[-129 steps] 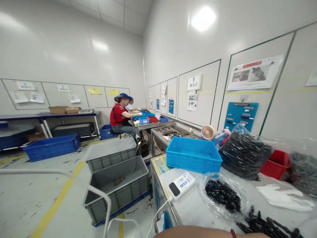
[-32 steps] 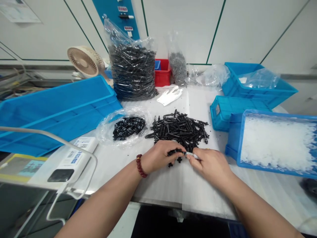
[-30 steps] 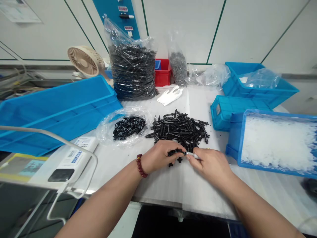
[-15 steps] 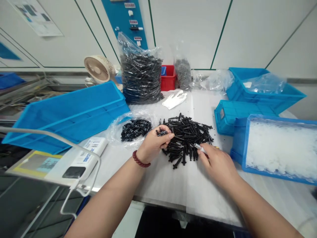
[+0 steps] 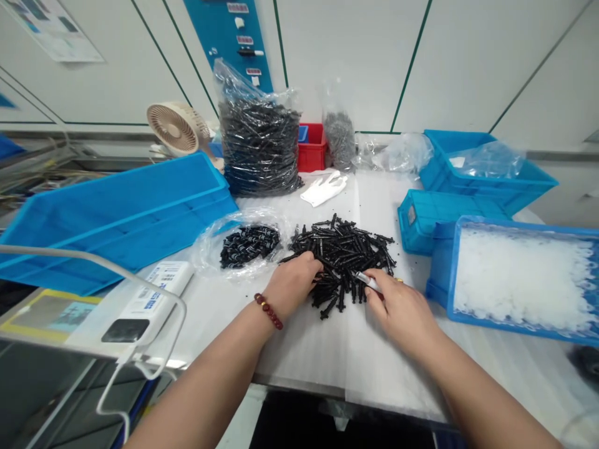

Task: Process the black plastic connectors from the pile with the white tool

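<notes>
**Q:** What lies at the centre of the tabletop (image 5: 299, 355)?

**A:** A loose heap of black plastic parts (image 5: 341, 262), thin, spiky pieces crossing over one another.

**Q:** Where is the left hand (image 5: 292, 285)?

**A:** At the heap's 8 o'clock edge, with a red bead bracelet (image 5: 268, 311) on its wrist. Its grip curls downward and touches the parts, but the fingers hide whether it holds any, so I cannot tell.

**Q:** And the right hand (image 5: 402, 312)?

**A:** Just beside the heap at 4 o'clock. Its grip is closed in a pinch on a slim silver-white tube (image 5: 368, 282), which points to 10 o'clock, toward the heap.

**Q:** What else is close by?

**A:** At 9 o'clock, a clear bag of small black parts (image 5: 248, 246). At 12, a white glove (image 5: 324, 189). At 3, a blue crate (image 5: 515, 330) of white material.
</notes>
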